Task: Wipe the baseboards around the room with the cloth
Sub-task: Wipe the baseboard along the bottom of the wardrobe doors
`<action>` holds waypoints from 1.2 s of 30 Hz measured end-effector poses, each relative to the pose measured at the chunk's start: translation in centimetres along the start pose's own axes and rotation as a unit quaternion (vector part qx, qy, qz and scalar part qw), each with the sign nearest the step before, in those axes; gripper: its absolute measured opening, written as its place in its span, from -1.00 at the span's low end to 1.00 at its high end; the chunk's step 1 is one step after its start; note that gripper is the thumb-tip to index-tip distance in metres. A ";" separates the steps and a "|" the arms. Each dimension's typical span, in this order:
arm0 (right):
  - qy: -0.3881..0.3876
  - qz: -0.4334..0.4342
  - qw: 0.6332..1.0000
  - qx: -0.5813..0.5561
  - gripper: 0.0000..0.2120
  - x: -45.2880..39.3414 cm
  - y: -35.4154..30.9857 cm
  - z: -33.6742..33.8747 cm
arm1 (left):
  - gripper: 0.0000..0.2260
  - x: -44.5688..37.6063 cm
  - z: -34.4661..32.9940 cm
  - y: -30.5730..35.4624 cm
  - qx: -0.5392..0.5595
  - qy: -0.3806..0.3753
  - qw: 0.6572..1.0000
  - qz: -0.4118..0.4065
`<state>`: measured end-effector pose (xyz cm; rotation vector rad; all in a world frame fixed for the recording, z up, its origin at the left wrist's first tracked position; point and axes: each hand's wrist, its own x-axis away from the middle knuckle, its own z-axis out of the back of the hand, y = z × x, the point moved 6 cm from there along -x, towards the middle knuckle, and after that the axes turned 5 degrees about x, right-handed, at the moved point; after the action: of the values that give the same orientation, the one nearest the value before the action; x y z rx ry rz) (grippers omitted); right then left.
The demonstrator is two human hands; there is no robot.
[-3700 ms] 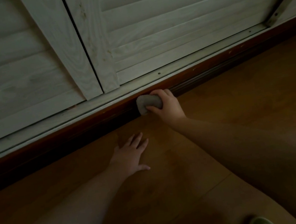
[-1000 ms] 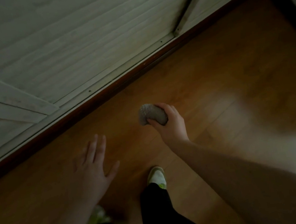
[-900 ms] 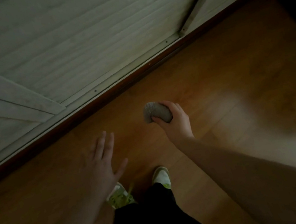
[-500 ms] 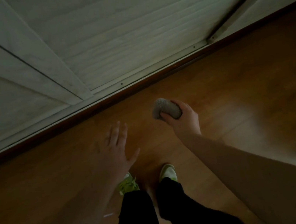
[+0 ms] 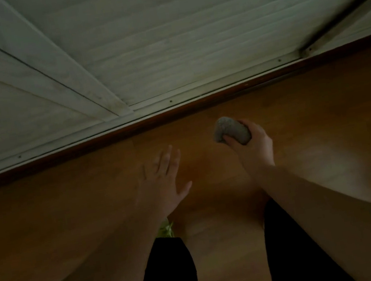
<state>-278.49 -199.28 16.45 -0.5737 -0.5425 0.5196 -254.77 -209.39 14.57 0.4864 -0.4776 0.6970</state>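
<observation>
The right hand (image 5: 254, 146) grips the balled cloth (image 5: 231, 130) clear of the baseboard (image 5: 175, 112) at 12 o'clock, probably carrying it between stretches, while the left hand (image 5: 162, 185) hangs spread and empty, likely for balance.

left hand (image 5: 162, 187) flat (fingers straight), right hand (image 5: 255, 151) curled — gripping

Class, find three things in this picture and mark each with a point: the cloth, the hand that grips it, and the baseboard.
cloth (image 5: 231, 130), head view, on its grey bunched middle.
right hand (image 5: 255, 151), head view, on the back of the hand.
baseboard (image 5: 152, 120), head view, on its dark red-brown strip below the shutter frame.
</observation>
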 end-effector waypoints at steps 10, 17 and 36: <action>-0.070 0.079 0.994 0.023 -0.53 -3.9 3.8 6.7 | -0.24 -4.1 -2.0 9.3 0.041 0.000 0.997 0.073; -0.047 0.077 0.996 0.017 -0.54 -5.2 7.7 6.4 | -0.24 -5.8 -5.1 10.4 0.050 0.028 0.996 0.071; -0.042 0.124 0.991 0.014 -0.54 -14.9 17.4 -8.6 | -0.16 -18.4 -19.4 7.3 0.041 0.056 0.993 0.095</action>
<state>-289.55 -198.57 -5.38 -0.5976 -0.5448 0.7886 -267.34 -202.47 -9.10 0.4796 -0.3946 0.9240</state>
